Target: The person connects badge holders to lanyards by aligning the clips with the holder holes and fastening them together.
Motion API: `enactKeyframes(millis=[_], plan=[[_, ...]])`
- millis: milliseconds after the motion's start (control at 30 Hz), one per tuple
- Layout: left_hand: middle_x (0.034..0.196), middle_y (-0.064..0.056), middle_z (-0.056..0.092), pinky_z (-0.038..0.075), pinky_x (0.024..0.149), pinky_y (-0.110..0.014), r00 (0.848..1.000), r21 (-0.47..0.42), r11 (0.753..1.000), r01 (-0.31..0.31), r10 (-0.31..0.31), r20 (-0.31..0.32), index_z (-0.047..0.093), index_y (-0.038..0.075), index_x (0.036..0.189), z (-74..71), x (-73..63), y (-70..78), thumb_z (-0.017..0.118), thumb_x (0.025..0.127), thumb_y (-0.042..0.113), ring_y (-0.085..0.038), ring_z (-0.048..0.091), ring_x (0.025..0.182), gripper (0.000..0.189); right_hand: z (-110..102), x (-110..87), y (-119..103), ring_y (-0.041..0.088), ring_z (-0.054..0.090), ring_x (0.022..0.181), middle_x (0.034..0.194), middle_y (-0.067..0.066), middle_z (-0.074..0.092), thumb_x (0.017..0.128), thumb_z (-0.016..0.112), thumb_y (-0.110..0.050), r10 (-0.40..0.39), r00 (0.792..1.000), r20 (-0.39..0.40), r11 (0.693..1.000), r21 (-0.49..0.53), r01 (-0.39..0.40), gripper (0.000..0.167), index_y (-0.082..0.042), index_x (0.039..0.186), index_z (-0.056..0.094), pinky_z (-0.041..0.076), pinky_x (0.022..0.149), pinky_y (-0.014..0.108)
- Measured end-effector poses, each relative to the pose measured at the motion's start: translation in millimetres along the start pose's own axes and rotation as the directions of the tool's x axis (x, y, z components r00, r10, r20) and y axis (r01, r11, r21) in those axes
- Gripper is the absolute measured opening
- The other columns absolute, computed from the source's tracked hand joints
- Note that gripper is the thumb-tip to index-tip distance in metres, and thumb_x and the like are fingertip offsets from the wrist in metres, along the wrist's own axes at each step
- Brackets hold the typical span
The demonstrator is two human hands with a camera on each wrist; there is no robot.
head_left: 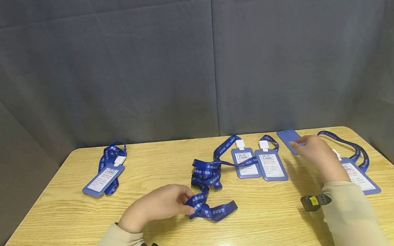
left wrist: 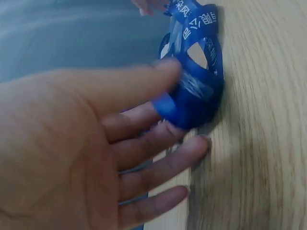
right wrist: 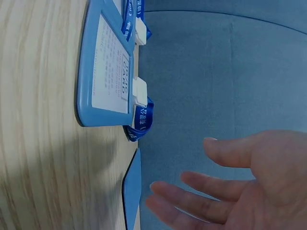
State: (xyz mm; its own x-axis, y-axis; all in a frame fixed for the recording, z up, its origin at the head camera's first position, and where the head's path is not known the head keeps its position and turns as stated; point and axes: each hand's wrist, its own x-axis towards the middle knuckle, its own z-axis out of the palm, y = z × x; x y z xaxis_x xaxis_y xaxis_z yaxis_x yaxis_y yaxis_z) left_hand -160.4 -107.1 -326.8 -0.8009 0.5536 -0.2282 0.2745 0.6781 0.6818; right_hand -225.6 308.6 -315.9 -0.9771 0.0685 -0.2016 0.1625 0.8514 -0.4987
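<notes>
In the head view my left hand (head_left: 164,203) pinches a blue printed lanyard (head_left: 219,212) between thumb and index finger. The left wrist view shows the strap (left wrist: 199,91) looped at the thumb tip, the other fingers loosely extended. Further back, more of the bunched strap (head_left: 206,171) lies folded on the table. My right hand (head_left: 317,155) hovers at the right with its fingers apart and nothing held. Nearest it lies a plain blue badge holder (head_left: 288,137), also visible edge-on as a blue holder (right wrist: 133,187) in the right wrist view.
Two ID card badges (head_left: 245,172) (head_left: 272,165) with white clips lie side by side right of centre. One badge with its lanyard (head_left: 102,181) lies at the far left, another badge (head_left: 361,177) at the far right, partly behind my right arm. A grey curtain (head_left: 166,72) hangs behind the table.
</notes>
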Motion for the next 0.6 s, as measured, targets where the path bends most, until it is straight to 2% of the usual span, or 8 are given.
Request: enactKeyframes(millis=[67, 133, 233, 300, 467, 600], plan=[[0.081, 0.004, 0.06, 0.043, 0.067, -0.034, 0.999, 0.055, 0.998, 0.035, -0.033, -0.029, 0.068, 0.011, 0.098, -0.7, -0.9, -1.2, 0.075, 0.089, 0.017, -0.014, 0.052, 0.071, 0.014, 1, 0.4, -1, 0.06, 0.034, 0.127, 0.142, 0.04, 0.035, 0.104, 0.042, -0.046, -0.003, 1.0, 0.003, 1.0, -0.001, 0.003, 0.07, 0.015, 0.138, 0.043, 0.033, 0.099, 0.069], [0.079, 0.004, 0.058, 0.042, 0.064, -0.034, 0.992, 0.135, 0.987, 0.092, -0.08, -0.097, 0.068, 0.012, 0.098, -3.2, -2.3, -4.1, 0.075, 0.088, 0.015, -0.014, 0.05, 0.068, 0.013, 2, 0.4, -2, 0.06, 0.034, 0.127, 0.142, 0.04, 0.036, 0.104, 0.042, -0.045, -0.011, 1.0, 0.002, 1.0, -0.008, 0.011, 0.069, 0.015, 0.138, 0.043, 0.033, 0.099, 0.069], [0.085, 0.003, 0.063, 0.047, 0.069, -0.039, 0.969, 0.225, 0.956, 0.187, -0.141, -0.202, 0.068, 0.013, 0.103, -8.3, -4.4, -10.6, 0.075, 0.089, 0.014, -0.014, 0.055, 0.074, 0.015, 3, -0.2, -3, 0.06, 0.034, 0.127, 0.142, 0.04, 0.036, 0.104, 0.042, -0.045, -0.014, 1.0, 0.0, 1.0, -0.018, 0.014, 0.068, 0.014, 0.138, 0.044, 0.033, 0.099, 0.069], [0.094, 0.001, 0.068, 0.049, 0.078, -0.045, 0.954, 0.267, 0.936, 0.23, -0.164, -0.249, 0.069, 0.012, 0.107, -11.6, -5.6, -15.6, 0.074, 0.089, 0.014, -0.016, 0.06, 0.083, 0.019, 3, -0.5, -4, 0.06, 0.034, 0.127, 0.142, 0.04, 0.036, 0.104, 0.042, -0.045, -0.01, 1.0, 0.001, 1.0, -0.017, 0.011, 0.068, 0.013, 0.138, 0.044, 0.033, 0.099, 0.069], [0.11, -0.007, 0.07, 0.048, 0.088, -0.054, 0.94, 0.308, 0.912, 0.27, -0.18, -0.291, 0.068, 0.009, 0.113, -16.4, -6.3, -23.3, 0.071, 0.091, 0.013, -0.027, 0.066, 0.102, 0.022, 4, 0.0, -5, 0.061, 0.034, 0.128, 0.142, 0.041, 0.034, 0.104, 0.043, -0.044, 0.011, 1.0, 0.002, 1.0, -0.015, -0.011, 0.067, 0.013, 0.138, 0.044, 0.033, 0.099, 0.069], [0.116, -0.011, 0.069, 0.047, 0.093, -0.055, 0.939, 0.306, 0.916, 0.258, -0.164, -0.303, 0.068, 0.007, 0.115, -15.5, -4.8, -23.3, 0.07, 0.092, 0.014, -0.032, 0.064, 0.11, 0.025, 5, 0.1, -5, 0.06, 0.033, 0.128, 0.143, 0.041, 0.034, 0.104, 0.043, -0.044, 0.023, 1.0, 0.001, 1.0, -0.011, -0.023, 0.067, 0.013, 0.138, 0.044, 0.033, 0.099, 0.07]])
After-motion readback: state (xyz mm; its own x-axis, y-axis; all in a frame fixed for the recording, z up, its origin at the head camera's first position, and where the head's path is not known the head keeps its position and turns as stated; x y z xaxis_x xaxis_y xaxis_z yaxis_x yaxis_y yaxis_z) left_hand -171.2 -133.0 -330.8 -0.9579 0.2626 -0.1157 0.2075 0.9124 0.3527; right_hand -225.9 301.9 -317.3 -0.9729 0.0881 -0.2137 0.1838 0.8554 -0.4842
